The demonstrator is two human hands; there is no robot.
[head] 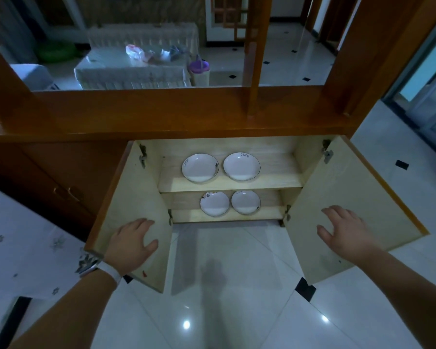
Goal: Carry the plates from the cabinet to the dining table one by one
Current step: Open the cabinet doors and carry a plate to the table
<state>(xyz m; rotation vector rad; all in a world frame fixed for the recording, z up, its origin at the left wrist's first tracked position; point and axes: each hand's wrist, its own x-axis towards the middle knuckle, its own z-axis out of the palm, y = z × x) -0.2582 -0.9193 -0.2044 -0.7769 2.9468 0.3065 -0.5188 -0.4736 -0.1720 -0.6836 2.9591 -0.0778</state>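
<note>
I see my left hand spread flat against the pale inner face of the left cabinet door, grip open and holding nothing, a white watch strap on the wrist. My right hand lies the same way on the right cabinet door, fingers splayed, grip open and empty. Both doors stand swung wide. Between my two hands and farther in, the cabinet shows two light wooden shelves. On the upper shelf sit two white plates side by side, the left upper plate and the right upper plate, each marked "Life" near its rim. Just below, nearer my hands, the lower shelf carries the left lower plate and the right lower plate, close together, apart from either hand. Under my arms runs a glossy white tile floor with small black diamond insets and light glare. Beside my left forearm is a white cloth with a star pattern. Beyond the brown wooden divider above the cabinet, a dim room holds a covered tabletop with cluttered items.
</note>
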